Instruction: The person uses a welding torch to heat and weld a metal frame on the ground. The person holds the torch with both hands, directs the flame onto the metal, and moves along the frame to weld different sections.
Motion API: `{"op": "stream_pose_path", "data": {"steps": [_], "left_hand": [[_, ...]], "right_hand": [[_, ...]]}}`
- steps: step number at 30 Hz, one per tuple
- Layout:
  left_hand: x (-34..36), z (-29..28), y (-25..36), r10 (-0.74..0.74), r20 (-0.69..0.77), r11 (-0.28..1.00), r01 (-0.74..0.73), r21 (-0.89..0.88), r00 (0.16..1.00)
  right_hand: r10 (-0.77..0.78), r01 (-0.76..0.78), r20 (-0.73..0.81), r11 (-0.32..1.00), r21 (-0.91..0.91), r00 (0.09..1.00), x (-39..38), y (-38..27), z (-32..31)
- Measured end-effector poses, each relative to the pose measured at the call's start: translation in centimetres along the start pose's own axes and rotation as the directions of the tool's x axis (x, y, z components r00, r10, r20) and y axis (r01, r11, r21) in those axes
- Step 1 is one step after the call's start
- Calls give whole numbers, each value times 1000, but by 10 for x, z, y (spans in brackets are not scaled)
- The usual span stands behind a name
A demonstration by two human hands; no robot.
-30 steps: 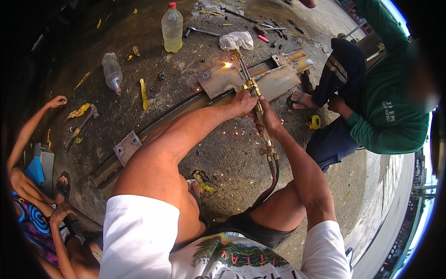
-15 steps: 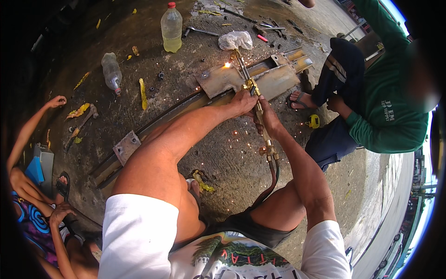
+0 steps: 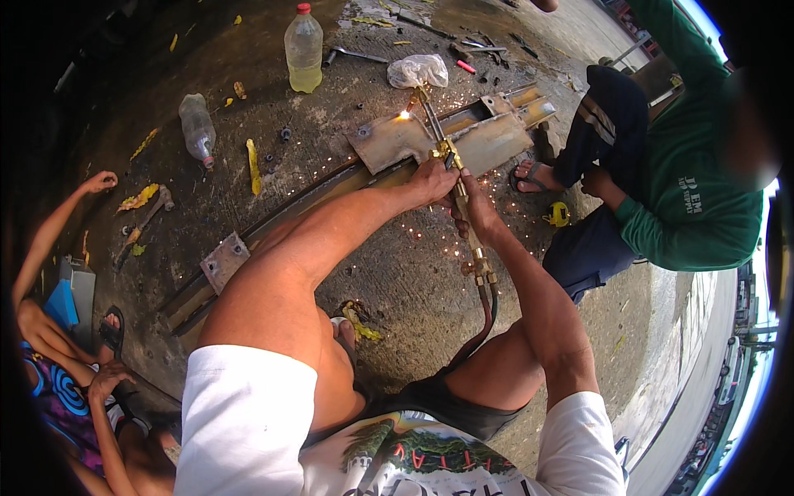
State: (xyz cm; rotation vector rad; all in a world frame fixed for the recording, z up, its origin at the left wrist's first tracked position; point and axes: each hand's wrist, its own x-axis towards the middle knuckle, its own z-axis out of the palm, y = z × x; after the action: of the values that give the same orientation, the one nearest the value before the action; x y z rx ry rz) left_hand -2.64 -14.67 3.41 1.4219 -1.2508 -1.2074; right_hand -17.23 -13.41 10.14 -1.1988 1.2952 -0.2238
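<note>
My left hand (image 3: 432, 180) is closed around the brass cutting torch (image 3: 443, 145) near its upper fittings. My right hand (image 3: 480, 217) grips the same torch lower on its handle, above the two hose connections. The torch head reaches over a rusty steel plate (image 3: 385, 142), where a bright glowing spot burns at the far edge and sparks scatter over the concrete. That plate lies on a long steel beam (image 3: 347, 186) running diagonally under my forearms, with a small holed bracket (image 3: 223, 264) toward its near end.
A co-worker in green (image 3: 691, 207) crouches at right by a yellow tape measure (image 3: 559, 214); another person (image 3: 58, 380) sits at lower left. Around lie a bottle with pale liquid (image 3: 303, 58), an empty bottle (image 3: 198, 128), a crumpled bag (image 3: 418, 72), wrenches (image 3: 356, 54) and dry leaves.
The sparks are spread differently and the glowing spot is very slightly shifted. Both hands keep their grip on the torch, almost unmoved.
</note>
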Motion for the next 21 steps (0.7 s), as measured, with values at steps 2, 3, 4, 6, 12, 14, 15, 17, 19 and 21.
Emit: {"op": "stream_pose_path", "data": {"steps": [2,3,4,6,12,14,15,17,19,21], "left_hand": [[-1,1,1,-34,-7,996,33,-86,999],[-2,1,1,-43,1,993,43,-109,999],[-2,0,0,-51,9,990,52,-131,999],[-4,0,3,-51,3,995,51,-85,999],[-4,-3,6,-15,-39,994,19,104,999],[-4,-4,8,-24,-64,984,35,176,998],[-6,-5,9,29,-74,990,-19,141,997],[-12,-8,8,135,-98,989,-128,73,986],[-26,-5,20,215,-97,975,-218,-28,972],[-32,-12,25,207,-68,956,-217,-197,976]], "right_hand": [[24,-24,14,999,22,1000,4,1,-1],[14,-15,14,1000,21,1000,3,1,-1],[5,-5,14,1000,20,1000,2,1,0],[-1,1,4,1000,14,1000,2,0,-1],[-25,25,-6,1000,-5,1000,1,0,0],[-22,22,-7,1000,-2,1000,2,0,0],[-28,28,5,999,21,1000,2,-1,0],[-41,39,30,997,67,999,-2,-3,1],[-86,85,28,995,54,996,-7,-1,-8],[-146,144,47,989,41,988,-10,-7,-7]]}}
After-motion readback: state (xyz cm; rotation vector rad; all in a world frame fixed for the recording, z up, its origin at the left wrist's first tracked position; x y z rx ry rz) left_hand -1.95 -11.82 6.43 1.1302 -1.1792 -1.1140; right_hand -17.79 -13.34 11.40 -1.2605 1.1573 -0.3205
